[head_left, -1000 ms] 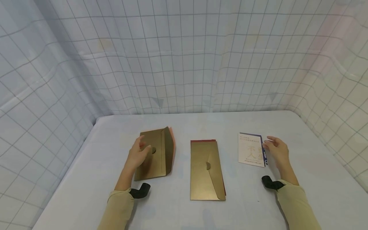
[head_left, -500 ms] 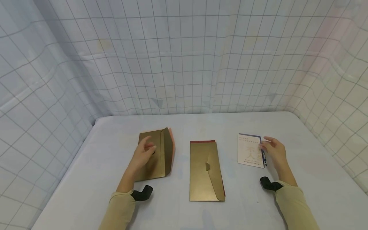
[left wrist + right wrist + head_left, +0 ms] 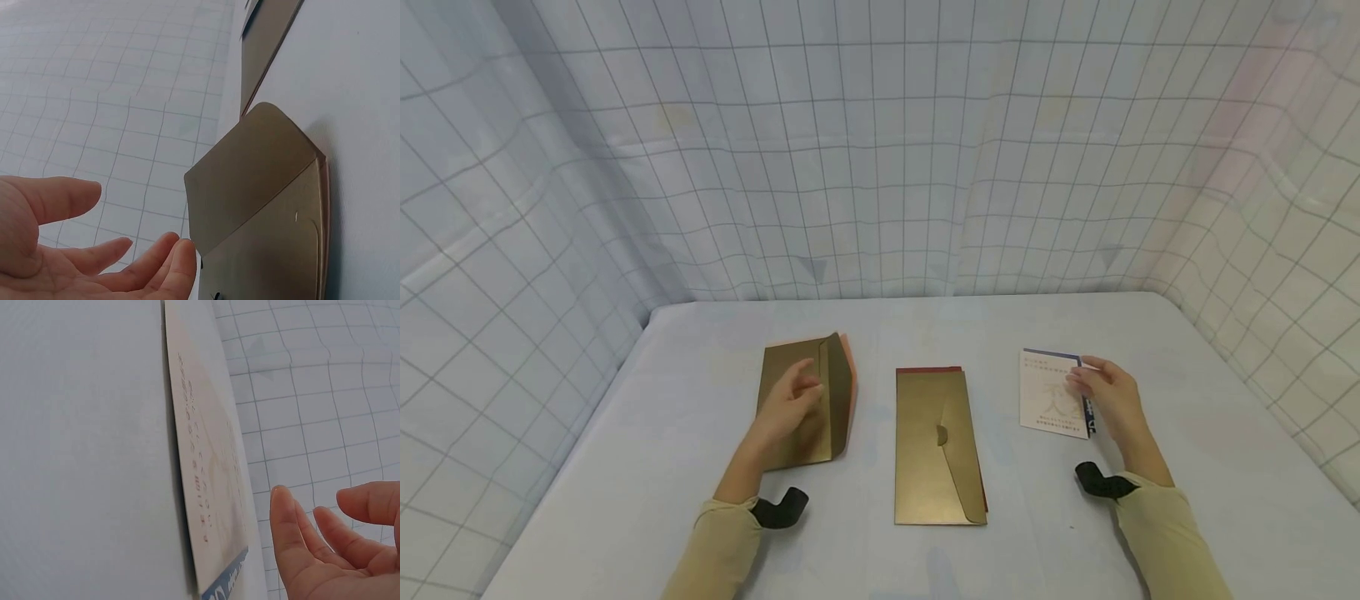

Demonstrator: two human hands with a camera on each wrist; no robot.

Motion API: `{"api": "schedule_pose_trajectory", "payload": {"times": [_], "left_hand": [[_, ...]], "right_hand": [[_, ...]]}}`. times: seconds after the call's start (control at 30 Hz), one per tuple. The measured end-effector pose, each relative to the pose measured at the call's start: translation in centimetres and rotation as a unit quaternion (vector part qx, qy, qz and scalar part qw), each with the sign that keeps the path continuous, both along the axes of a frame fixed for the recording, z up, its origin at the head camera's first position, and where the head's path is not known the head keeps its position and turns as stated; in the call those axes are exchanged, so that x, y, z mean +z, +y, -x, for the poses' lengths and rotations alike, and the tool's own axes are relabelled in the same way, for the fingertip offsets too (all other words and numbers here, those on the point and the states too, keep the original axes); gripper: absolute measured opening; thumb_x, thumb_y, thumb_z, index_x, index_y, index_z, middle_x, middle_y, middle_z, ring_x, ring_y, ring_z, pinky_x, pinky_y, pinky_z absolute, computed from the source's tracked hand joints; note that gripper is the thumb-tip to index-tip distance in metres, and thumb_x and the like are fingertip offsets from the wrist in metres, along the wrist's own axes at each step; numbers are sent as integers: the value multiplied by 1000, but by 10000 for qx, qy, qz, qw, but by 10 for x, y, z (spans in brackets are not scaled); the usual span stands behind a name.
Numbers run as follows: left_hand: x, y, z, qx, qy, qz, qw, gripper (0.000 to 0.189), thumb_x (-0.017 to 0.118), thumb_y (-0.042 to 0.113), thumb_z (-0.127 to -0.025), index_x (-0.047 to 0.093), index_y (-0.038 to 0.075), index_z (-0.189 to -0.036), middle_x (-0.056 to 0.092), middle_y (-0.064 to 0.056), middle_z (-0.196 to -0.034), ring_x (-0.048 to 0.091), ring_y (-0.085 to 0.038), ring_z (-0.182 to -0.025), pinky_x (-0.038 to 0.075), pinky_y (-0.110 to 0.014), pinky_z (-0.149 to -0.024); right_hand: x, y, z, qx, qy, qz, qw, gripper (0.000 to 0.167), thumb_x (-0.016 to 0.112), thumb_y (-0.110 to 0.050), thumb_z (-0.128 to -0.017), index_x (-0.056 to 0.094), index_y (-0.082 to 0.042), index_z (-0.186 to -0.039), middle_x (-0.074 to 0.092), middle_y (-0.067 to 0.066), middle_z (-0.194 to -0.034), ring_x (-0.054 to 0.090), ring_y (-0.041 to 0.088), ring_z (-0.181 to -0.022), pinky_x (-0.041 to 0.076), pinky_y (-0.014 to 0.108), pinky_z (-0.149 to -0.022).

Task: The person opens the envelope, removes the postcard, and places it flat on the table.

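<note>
On the left of the table lies a brown-gold envelope (image 3: 797,442) with its flap (image 3: 250,178) unfolded to the right and an orange layer under it. Over this envelope hovers my left hand (image 3: 787,404), fingers loosely bent and holding nothing. To the right, a pale printed card (image 3: 1047,400) lies on a blue one (image 3: 1092,417) that shows along its edges. My right hand (image 3: 1108,398) is above the card's right edge; in the right wrist view its fingers are relaxed and apart from the card.
Between the hands lies a gold envelope (image 3: 928,450), flap closed, with a red one (image 3: 985,492) peeking out beneath it. A white cloth covers the table (image 3: 850,558). White grid-patterned curtains (image 3: 880,167) hang behind and at both sides.
My left hand has moved to the right across the brown-gold envelope. My right hand has shifted slightly left, further over the card. The envelopes and cards stay in place.
</note>
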State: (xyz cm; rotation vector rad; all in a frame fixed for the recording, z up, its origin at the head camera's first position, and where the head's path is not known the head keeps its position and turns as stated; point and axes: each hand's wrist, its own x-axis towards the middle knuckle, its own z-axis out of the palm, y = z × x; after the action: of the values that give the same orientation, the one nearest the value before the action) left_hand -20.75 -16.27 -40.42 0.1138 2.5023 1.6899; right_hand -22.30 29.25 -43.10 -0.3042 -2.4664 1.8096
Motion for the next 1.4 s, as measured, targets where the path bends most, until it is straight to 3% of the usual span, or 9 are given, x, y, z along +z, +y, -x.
{"api": "schedule_pose_trajectory", "payload": {"times": [0.13, 0.23, 0.43, 0.6, 0.9, 1.13, 1.4], "left_hand": [[0, 5, -1, -107, 0, -78, 9999, 54, 45, 11, -97, 24, 1, -146, 46, -29, -134, 46, -39, -124, 41, -44, -101], [1, 9, -2, -192, -37, -117, 9997, 55, 46, 13, -97, 23, 3, -146, 47, -27, -135, 45, -37, -125, 40, -45, -103], [2, 17, -3, -442, -55, -241, 9987, 56, 46, 14, -97, 21, 5, -147, 46, -24, -135, 49, -36, -122, 40, -46, -103], [2, 21, -6, -524, -14, -249, 9983, 56, 46, 14, -97, 21, 5, -147, 46, -25, -134, 49, -38, -121, 41, -47, -102], [-1, 29, -9, -526, -193, -235, 9982, 58, 47, 14, -97, 20, 6, -148, 49, -24, -132, 52, -35, -120, 40, -47, -104], [-3, 34, -10, -546, -283, -385, 9974, 58, 48, 12, -97, 20, 7, -148, 47, -24, -132, 52, -35, -119, 37, -49, -107], [-4, 38, -11, -659, -278, -393, 9967, 58, 49, 14, -96, 22, 7, -147, 49, -23, -133, 50, -32, -123, 36, -48, -108]], "right_hand": [[2, -2, -1, 262, -59, 114, 9996, 55, 44, -26, -99, 30, 4, -142, 58, -18, -98, 58, -15, -85, 47, 6, -79], [4, -3, -1, 465, -40, 281, 9985, 56, 45, -25, -99, 29, 6, -142, 57, -24, -92, 59, -14, -85, 47, 6, -80], [8, -7, -2, 644, 15, 434, 9970, 58, 47, -24, -98, 27, 8, -142, 58, -23, -93, 59, -12, -86, 48, 8, -82], [8, -10, -2, 674, -161, 36, 9976, 58, 47, -31, -98, 30, 1, -143, 56, -19, -99, 57, -14, -87, 47, 7, -82], [10, -13, -5, 795, -232, -44, 9966, 58, 45, -32, -98, 29, 1, -144, 53, 11, -125, 57, -13, -90, 48, 8, -84], [13, -17, -8, 1014, -298, 185, 9942, 60, 49, -32, -97, 30, 0, -144, 56, -14, -107, 58, -12, -91, 48, 9, -83], [12, -22, -7, 1329, -302, 183, 9905, 58, 51, -31, -96, 33, 1, -142, 53, -8, -114, 58, -9, -94, 47, 8, -85]]}}
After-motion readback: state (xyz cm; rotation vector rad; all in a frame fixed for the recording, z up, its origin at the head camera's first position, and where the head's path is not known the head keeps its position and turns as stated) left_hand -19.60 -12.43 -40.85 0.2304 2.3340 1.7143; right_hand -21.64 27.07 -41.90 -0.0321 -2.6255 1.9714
